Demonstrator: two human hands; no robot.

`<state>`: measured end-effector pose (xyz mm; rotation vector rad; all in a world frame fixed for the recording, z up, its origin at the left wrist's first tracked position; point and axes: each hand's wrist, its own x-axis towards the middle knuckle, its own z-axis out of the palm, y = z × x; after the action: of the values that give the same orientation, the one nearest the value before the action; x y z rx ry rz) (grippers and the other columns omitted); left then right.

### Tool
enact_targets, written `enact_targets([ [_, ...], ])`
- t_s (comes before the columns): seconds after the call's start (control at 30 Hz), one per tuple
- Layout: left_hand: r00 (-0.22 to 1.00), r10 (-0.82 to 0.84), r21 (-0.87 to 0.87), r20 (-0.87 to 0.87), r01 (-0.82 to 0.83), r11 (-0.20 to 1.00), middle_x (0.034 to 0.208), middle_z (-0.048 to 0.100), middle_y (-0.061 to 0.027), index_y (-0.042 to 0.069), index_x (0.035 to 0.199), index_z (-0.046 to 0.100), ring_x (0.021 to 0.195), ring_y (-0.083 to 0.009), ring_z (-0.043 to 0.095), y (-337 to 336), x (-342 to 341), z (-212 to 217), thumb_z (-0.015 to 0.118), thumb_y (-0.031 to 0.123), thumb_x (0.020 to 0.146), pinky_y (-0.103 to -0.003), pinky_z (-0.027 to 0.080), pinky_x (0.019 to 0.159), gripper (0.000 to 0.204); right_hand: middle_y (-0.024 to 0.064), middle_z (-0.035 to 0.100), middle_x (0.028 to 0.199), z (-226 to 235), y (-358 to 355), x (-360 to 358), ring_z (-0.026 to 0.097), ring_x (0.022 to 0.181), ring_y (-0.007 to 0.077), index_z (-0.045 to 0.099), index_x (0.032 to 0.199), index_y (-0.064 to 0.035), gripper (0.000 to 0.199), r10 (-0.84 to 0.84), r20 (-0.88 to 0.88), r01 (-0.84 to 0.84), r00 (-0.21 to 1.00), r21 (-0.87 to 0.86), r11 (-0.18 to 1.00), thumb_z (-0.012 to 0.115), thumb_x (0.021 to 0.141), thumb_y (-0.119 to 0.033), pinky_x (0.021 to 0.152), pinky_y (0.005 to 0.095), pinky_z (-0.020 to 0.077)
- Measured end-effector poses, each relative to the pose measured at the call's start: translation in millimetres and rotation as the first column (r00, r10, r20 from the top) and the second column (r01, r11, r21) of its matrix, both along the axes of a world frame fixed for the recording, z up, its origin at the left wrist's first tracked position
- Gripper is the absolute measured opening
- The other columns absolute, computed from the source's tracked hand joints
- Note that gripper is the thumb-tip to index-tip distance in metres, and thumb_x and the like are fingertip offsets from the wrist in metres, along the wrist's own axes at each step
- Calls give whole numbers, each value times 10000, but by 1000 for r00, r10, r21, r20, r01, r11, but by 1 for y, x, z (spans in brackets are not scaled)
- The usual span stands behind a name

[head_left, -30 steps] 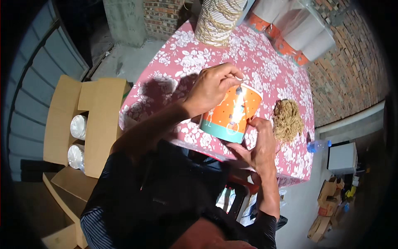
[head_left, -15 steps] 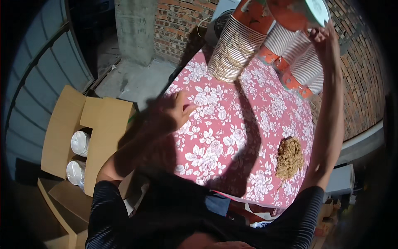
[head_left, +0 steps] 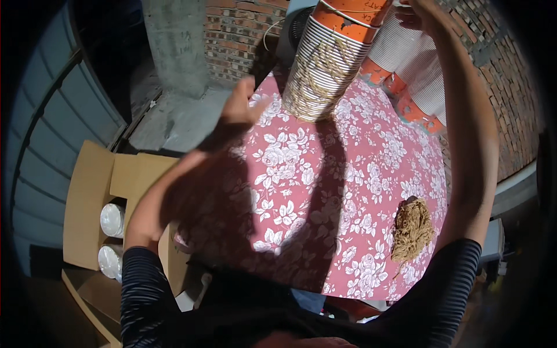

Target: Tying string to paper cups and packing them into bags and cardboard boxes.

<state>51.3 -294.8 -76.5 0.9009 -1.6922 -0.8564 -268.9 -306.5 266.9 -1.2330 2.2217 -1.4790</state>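
A tall cylinder [head_left: 322, 64] stands at the table's far end, white and ribbed below, worn orange above, with tan rope strands across its ribs. A thin white ring [head_left: 348, 17] circles the orange part, whose top is cut off by the picture edge. My left hand [head_left: 239, 107] is in the air left of the cylinder, slightly blurred, thumb and fingers apart and holding nothing. To the cylinder's right, my right hand [head_left: 415, 17] is raised beside the orange part. Its fingers look bent but apart, with nothing visible in them; the frame edge cuts off part of that hand.
A bundle of tan cord [head_left: 412, 230] lies on the right of the flower-patterned red tablecloth [head_left: 284, 168]. Several similar ribbed cylinders [head_left: 426, 69] stand behind, by a brick wall [head_left: 510, 110]. At the left, a cardboard box [head_left: 90, 197] contains white wrapped rolls [head_left: 112, 220].
My right hand has moved up and left. The orange piece with a pale green disc beside it no longer shows there. My left hand has risen away from the tablecloth, toward the cylinder's side.
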Motion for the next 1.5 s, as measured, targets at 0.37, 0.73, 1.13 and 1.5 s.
enact_targets([
  [0.37,978,77,-558,-192,-173,812,1267,660,-260,5,1367,544,1189,-394,637,-132,-70,220,502,481,1042,-465,500,964,578,247,707,1095,-41,-14,59,661,1070,375,705,1162,-52,482,301,-820,-605,486,-67,793,480,1045,-461,938,447,504],
  [0.73,985,-40,-109,-165,22,994,793,462,31,68,1243,586,758,-131,460,-172,-105,58,357,665,1041,-332,419,726,670,224,653,1270,-180,-35,-65,640,1147,371,597,1255,66,701,192,-86,-206,978,-201,958,405,1060,-580,1053,489,483],
  [1.13,903,-263,352,-341,382,855,1540,488,-57,71,1553,378,1396,-181,473,-54,-92,-4,306,624,1074,-388,403,1126,736,153,647,1274,-288,35,15,583,1106,226,576,1368,19,828,328,420,-262,846,-208,942,214,1065,-662,1014,402,434],
  [1.5,834,-430,21,-347,465,885,1425,543,-130,-56,1453,444,1295,-189,491,54,-170,-2,281,376,1145,-305,337,1132,556,165,601,1397,-279,188,-52,579,1244,259,490,1456,-1,775,199,492,-178,848,-90,980,222,1078,-623,1075,459,436],
])
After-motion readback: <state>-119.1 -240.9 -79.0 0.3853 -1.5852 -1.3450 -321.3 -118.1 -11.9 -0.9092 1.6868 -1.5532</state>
